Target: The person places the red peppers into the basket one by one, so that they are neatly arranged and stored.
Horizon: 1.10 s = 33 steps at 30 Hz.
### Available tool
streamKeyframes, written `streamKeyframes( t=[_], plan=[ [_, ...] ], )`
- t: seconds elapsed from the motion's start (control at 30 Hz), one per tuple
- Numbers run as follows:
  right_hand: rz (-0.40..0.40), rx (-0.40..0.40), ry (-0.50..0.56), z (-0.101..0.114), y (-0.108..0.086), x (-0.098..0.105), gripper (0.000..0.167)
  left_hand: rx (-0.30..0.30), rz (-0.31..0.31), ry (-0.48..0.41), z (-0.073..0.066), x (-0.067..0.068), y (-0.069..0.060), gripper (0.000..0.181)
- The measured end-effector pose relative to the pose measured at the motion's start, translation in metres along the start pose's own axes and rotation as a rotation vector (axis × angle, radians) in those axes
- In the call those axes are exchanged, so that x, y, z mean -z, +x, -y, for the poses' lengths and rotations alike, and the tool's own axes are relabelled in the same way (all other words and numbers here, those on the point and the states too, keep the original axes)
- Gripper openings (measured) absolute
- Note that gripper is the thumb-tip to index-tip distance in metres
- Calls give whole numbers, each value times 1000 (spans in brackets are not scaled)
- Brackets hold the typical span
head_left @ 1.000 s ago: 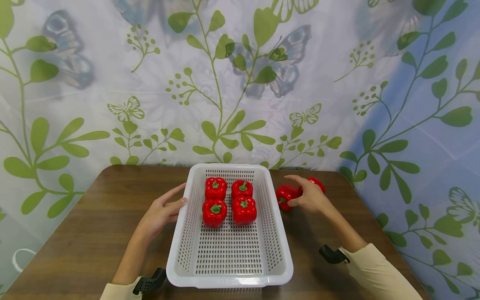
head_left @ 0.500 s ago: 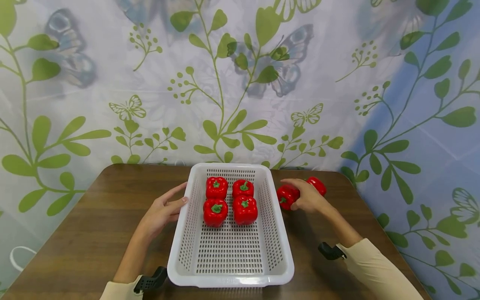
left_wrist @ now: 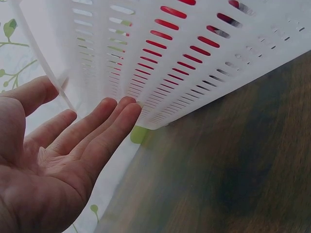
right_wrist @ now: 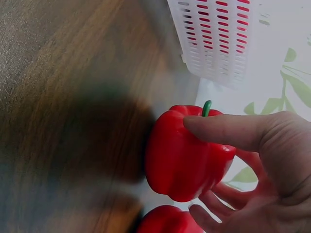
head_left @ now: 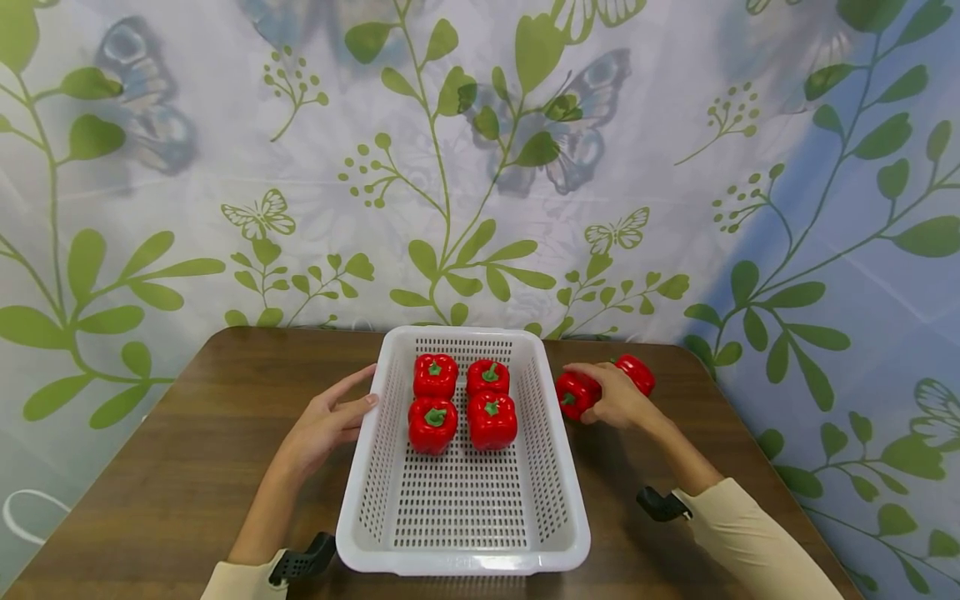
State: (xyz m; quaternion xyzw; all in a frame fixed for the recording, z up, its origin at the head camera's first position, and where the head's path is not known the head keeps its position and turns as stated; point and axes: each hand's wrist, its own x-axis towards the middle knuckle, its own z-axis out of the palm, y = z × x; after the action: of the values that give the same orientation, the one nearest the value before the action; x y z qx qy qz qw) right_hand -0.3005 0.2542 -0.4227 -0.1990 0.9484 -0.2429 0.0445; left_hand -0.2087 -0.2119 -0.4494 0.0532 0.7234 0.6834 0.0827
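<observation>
A white perforated plastic basket (head_left: 462,562) stands on the table, with several red bell peppers (head_left: 492,427) grouped in its far half. My left hand (head_left: 318,425) is at the basket's left side; in the left wrist view its fingers (left_wrist: 109,138) are extended along the slotted wall and the thumb is at the rim. Right of the basket, my right hand (head_left: 618,400) holds another red bell pepper (right_wrist: 180,155). Its thumb lies beside the green stem, and the other fingers are behind the pepper, partly hidden. One more red bell pepper (head_left: 634,374) lies just beyond that hand.
The dark wooden table (head_left: 217,433) ends at a hanging cloth (head_left: 315,208) printed with green leaves and butterflies. A pale cord loop (head_left: 11,512) shows at the lower left. The basket's near half shows its bare slotted floor.
My right hand has come down closer around the near pepper on the right, its fingers now round it. The left hand and basket keep their places; the view shifts slightly.
</observation>
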Motion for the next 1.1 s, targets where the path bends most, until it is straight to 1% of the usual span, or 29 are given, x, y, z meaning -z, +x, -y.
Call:
streamKeyframes(
  t=[0.3,0.73,0.9,1.1],
  plan=[
    [-29,1,9,-1,2,-2,79,-1,-1,1,0,0,0,61],
    [6,7,-25,0,-4,1,80,3,-1,12,1,0,1,61],
    [-42,10,-34,-2,-4,3,76,2,1,10,1,0,1,61],
    [-94,6,-13,0,-8,9,74,6,-1,6,0,0,1,61]
  ],
)
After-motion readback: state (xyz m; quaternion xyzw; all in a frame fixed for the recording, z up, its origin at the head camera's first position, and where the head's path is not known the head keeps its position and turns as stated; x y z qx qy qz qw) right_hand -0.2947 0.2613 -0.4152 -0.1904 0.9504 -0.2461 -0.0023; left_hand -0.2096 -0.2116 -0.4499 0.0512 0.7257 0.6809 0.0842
